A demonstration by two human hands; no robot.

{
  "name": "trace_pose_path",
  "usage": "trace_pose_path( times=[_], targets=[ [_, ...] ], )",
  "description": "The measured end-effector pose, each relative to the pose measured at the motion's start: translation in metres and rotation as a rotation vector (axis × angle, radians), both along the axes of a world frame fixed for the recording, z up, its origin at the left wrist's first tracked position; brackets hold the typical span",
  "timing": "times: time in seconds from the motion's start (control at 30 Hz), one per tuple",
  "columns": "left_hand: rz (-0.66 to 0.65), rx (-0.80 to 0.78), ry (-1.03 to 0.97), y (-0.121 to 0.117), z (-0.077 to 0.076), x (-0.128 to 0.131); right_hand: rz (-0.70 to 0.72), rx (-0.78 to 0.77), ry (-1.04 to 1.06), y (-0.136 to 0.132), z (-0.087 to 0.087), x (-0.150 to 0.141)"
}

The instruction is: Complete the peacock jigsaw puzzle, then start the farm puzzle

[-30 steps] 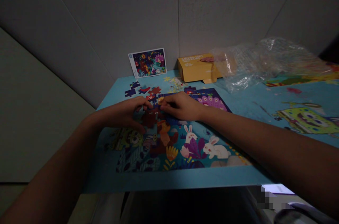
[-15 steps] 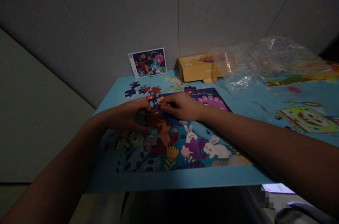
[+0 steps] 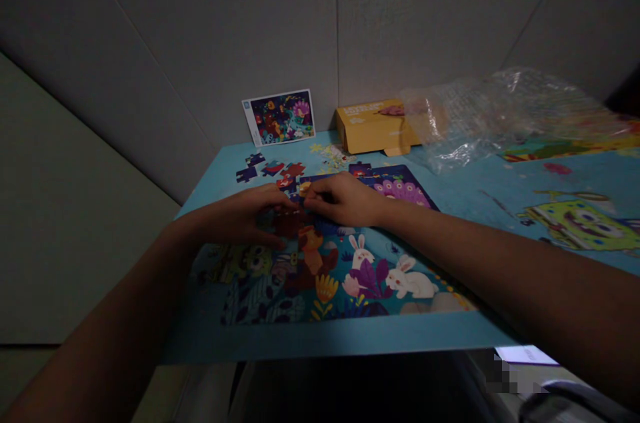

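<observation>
A partly assembled jigsaw puzzle [image 3: 370, 276], with white rabbits, flowers and a brown animal, lies on the blue table. My right hand [image 3: 345, 200] is over its upper part, thumb and forefinger pinched at a small puzzle piece [image 3: 303, 188] with an orange patch; the fingers partly cover it. At the puzzle's left edge rests my left hand [image 3: 250, 213], thumb and fingers apart, the fingertips close to the brown pieces [image 3: 287, 223]. Several loose puzzle pieces [image 3: 273, 169] lie beyond the left hand, some of them touching one another.
A picture card [image 3: 280, 118] of the puzzle leans against the wall. Beside it are a yellow box [image 3: 370, 130] and a crumpled clear plastic bag [image 3: 465, 123]. The table [image 3: 300, 343] has a cartoon-printed cover; a lit screen [image 3: 527, 355] shows below its front edge.
Both hands stay almost in the same place. The left fingers have shifted very slightly over the brown pieces; the view has tilted a little.
</observation>
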State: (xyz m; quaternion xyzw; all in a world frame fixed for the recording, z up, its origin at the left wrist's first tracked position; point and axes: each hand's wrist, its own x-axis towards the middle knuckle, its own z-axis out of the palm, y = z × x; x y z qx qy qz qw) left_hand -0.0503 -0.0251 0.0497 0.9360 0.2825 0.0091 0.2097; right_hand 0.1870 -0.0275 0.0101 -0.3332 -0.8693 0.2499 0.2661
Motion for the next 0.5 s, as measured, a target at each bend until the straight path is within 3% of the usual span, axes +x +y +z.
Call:
trace_pose_path(
  times=[0.2, 0.5],
  targets=[
    [-0.039, -0.097, -0.017, -0.0030, 0.0053, 0.0045, 0.006, 0.006, 0.003, 0.0001, -0.0004, 0.0007],
    [-0.015, -0.071, 0.006, -0.0008, 0.0012, 0.0043, 0.001, 0.004, -0.011, 0.0002, -0.0005, 0.0005]
  ],
)
